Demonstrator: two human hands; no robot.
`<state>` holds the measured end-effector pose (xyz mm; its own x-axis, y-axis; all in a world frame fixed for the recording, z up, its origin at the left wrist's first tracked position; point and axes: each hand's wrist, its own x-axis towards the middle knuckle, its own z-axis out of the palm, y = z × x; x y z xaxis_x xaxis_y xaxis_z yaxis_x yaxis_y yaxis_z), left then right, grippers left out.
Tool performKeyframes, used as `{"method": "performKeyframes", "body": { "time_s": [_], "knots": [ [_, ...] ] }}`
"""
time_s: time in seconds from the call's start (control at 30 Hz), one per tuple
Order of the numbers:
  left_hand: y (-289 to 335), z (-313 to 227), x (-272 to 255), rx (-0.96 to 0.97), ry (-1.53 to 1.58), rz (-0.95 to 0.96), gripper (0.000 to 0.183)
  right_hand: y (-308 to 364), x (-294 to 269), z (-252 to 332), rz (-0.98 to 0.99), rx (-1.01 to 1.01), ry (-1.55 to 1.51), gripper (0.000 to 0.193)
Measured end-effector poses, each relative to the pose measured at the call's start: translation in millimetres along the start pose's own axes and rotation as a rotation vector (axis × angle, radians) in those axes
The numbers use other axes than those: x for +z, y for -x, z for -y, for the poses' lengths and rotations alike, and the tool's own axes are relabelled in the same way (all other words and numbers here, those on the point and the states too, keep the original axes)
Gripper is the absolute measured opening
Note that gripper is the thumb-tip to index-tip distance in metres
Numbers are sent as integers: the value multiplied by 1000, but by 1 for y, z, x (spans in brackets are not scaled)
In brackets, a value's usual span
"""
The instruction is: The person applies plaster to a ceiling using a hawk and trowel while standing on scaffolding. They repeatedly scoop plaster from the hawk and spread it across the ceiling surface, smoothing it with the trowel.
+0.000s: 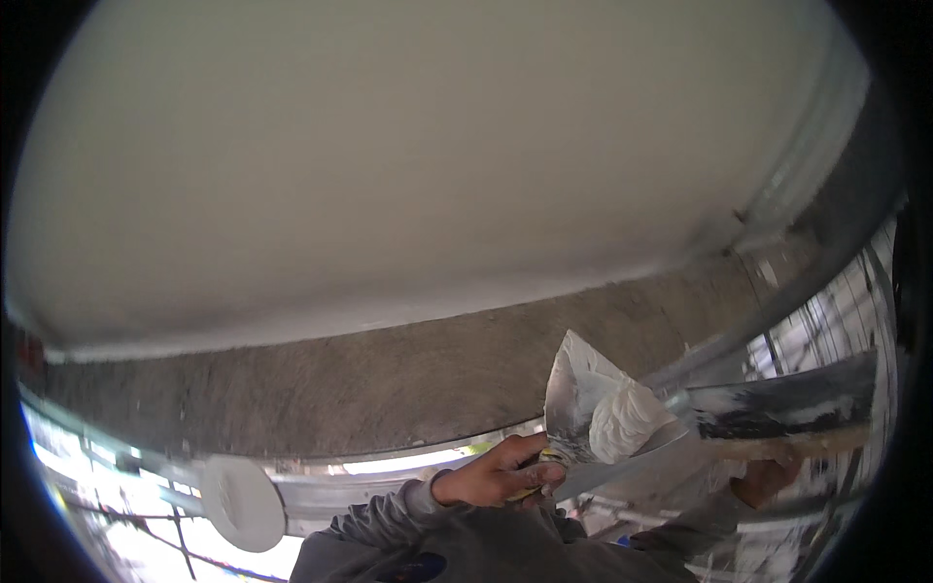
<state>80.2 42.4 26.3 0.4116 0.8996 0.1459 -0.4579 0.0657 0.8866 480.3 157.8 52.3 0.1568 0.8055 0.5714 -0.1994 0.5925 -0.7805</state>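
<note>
White plaster [622,420] is heaped in a soft lump on the blade of a trowel [583,398], near the blade's lower right edge. The trowel is held blade-up by the left hand [496,473], whose grip is clamped around the handle low in the picture, the fingers wrapped fully round it. A hawk [787,408], a flat board smeared grey and black, is carried just beside the trowel to the right; the blade's lower edge appears to touch or overlap the board's near end, though the exact contact cannot be told. The right hand [763,478] is seen only in part beneath the board; its grip seems closed on the board's underside, but this is not shown clearly enough to be sure.

Above both tools a white ceiling [408,146] is spread across most of the view, and below it a bare grey beam [389,374] runs from left to right. A round white disc [241,503] is seen at the lower left, well apart from the hands.

The step in hand is judged to be the loading of the trowel. It is best done with the blade kept tilted so that the lump is not lost off the edge, with the board held level close beneath to catch drips, and with the plaster centred on the blade before it is raised.
</note>
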Motion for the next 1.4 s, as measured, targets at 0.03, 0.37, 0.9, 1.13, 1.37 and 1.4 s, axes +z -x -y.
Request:
{"method": "performKeyframes", "body": {
  "time_s": [0.03, 0.37, 0.9, 1.13, 1.37, 1.4],
  "knots": [
    [3, 4, 0, -19, 2, 31, 19, 23, -8, 0, -13, 7, -130, 30],
    [-1, 46, 24, -428, 76, 195, 20, 152, 30, 84, -619, -181, -298, 46],
    [-83, 71, 67, -301, 37, 482, 24, 214, -7, 36, -261, 628, 262, 56],
    [-138, 85, 84, -177, 4, 406, 26, 179, -77, 29, -790, 271, -503, 28],
    [-192, 91, 84, -23, -359, 376, 29, 115, -42, 27, -953, 149, -322, 18],
    [-197, 92, 86, -15, -392, 376, 28, 110, -51, 24, -968, 153, -194, 17]
  ]
}}
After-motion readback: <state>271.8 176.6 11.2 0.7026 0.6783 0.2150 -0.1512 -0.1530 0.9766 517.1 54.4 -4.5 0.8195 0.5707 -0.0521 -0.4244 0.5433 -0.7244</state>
